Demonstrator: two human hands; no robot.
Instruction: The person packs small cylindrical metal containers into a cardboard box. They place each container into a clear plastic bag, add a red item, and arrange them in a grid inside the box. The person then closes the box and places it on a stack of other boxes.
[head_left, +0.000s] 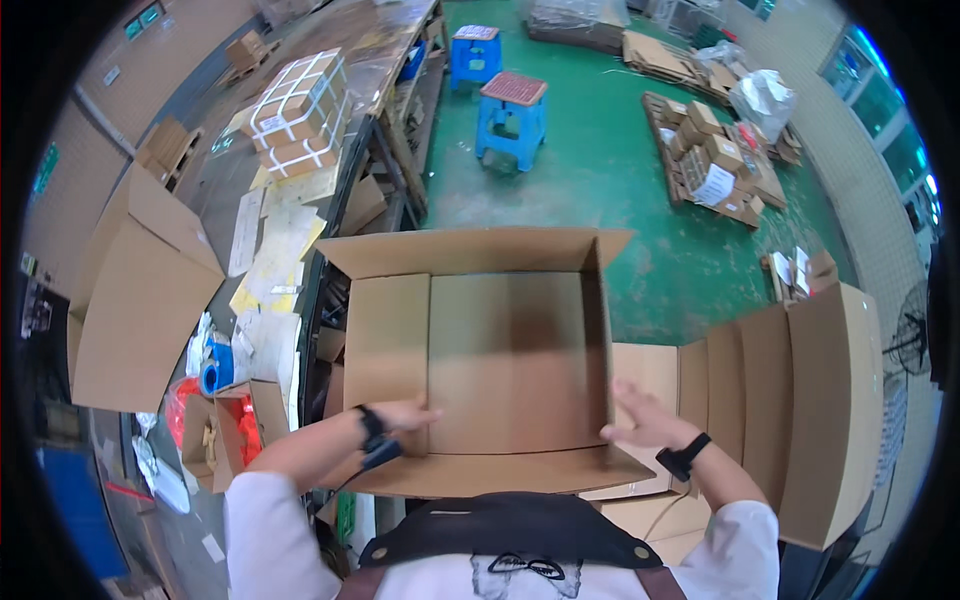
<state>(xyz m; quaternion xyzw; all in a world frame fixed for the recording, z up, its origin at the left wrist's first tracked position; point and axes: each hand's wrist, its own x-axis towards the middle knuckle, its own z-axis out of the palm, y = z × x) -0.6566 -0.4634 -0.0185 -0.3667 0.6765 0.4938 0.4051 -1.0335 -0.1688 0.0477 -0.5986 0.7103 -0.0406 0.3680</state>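
Note:
A large brown cardboard box (510,365) stands upright in front of me, its top flaps spread outward and its inside showing. My left hand (402,414) is over the box's near left part, slightly blurred, with a finger stretched toward the middle. Whether it presses on the cardboard I cannot tell. At the box's right wall is my right hand (645,416), fingers apart and thumb toward the wall. Both hands look open, and I see nothing held in either. Dark bands sit on both wrists, each with a cable.
A long workbench (245,310) on the left carries a strapped carton (300,115), an opened box (130,290) and a small box (235,430) with red contents. Folded cardboard (770,400) stands close at my right. Beyond are blue stools (512,120) and a loaded pallet (705,160).

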